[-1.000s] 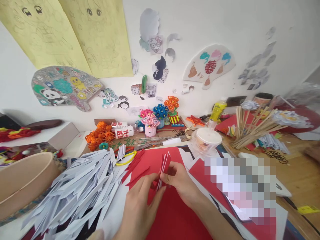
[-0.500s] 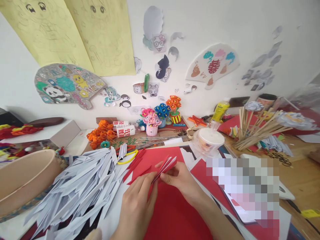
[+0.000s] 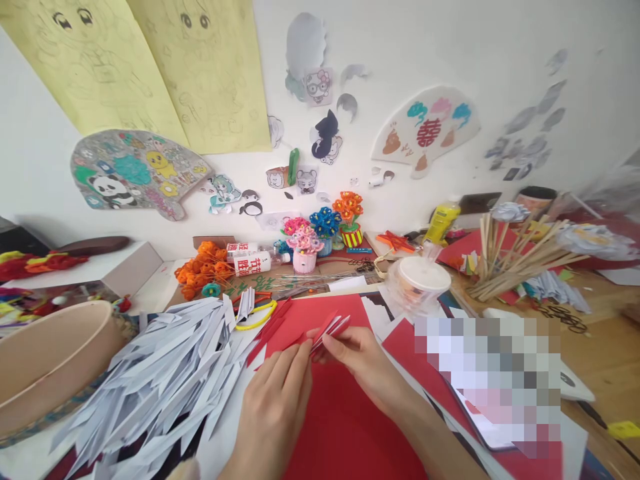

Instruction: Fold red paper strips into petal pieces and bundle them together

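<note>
Between my two hands is a small bundle of folded paper, red outside with white edges fanned out at its top. My right hand is closed on its right side, the thumb pressed on the paper. My left hand pinches at its lower left end; the fingertips are partly hidden. Below the hands lies a red paper sheet. Narrow folded red strips rest just beyond my left hand. To the left spreads a large pile of folded white paper strips.
Yellow-handled scissors lie beyond the white pile. A round tan container stands at far left. At right are a phone, partly blurred out, a lidded white cup and wooden sticks. Crafted flowers stand by the wall.
My left hand has shifted slightly left, its fingers lower along the bundle. The folded paper has tilted and dropped a little. My right hand keeps its grip.
</note>
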`<state>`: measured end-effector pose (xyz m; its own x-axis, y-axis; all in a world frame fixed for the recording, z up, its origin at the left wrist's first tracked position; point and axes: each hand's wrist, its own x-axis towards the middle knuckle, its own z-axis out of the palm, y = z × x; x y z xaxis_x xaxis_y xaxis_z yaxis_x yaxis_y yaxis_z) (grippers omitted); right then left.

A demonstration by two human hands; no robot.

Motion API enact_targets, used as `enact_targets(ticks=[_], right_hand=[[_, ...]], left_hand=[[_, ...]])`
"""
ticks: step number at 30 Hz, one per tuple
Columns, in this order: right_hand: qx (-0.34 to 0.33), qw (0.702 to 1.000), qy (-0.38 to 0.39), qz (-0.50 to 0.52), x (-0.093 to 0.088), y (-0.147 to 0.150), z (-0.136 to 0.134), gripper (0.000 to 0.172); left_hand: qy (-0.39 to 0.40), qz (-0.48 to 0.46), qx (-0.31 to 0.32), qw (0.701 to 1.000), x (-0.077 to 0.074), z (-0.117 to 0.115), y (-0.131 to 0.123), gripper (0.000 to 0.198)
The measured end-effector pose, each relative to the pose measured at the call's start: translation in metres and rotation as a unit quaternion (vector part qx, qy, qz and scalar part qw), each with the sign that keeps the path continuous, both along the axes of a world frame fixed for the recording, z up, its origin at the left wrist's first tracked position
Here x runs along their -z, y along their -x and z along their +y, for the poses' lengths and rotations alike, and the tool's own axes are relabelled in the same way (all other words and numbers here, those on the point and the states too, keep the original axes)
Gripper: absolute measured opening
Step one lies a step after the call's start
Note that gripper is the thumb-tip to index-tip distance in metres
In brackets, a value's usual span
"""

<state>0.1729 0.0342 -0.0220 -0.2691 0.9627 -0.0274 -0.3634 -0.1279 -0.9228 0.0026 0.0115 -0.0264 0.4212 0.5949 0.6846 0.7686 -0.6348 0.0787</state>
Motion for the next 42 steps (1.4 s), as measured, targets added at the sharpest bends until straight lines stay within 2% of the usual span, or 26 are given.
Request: enact_targets(ticks=[8, 17, 29, 36, 42], right_hand=[[0.077, 0.996, 0.038, 0.018, 0.004, -0.001, 0.003, 0.036], [0.066, 0.996, 0.041, 0.034, 0.006, -0.001, 0.003, 0.036], [0.057, 0.997, 0.050, 0.025, 0.009, 0.001, 0.002, 0.037], [0.051, 0.997, 0.052, 0.003, 0.011, 0.001, 0.002, 0.042], [0.043, 0.997, 0.056, -0.010, 0.010, 0.004, 0.001, 0.042]], left_hand=[[-0.040, 0.044, -0.007, 0.998, 0.006, 0.001, 0.003, 0.032], [0.020, 0.074, 0.001, 0.997, 0.013, -0.001, 0.008, 0.041], [-0.006, 0.078, 0.014, 0.997, 0.013, 0.002, 0.004, 0.044], [-0.031, 0.064, 0.026, 0.997, 0.013, 0.001, 0.000, 0.037], [-0.017, 0.061, 0.022, 0.998, 0.013, -0.001, -0.003, 0.036]])
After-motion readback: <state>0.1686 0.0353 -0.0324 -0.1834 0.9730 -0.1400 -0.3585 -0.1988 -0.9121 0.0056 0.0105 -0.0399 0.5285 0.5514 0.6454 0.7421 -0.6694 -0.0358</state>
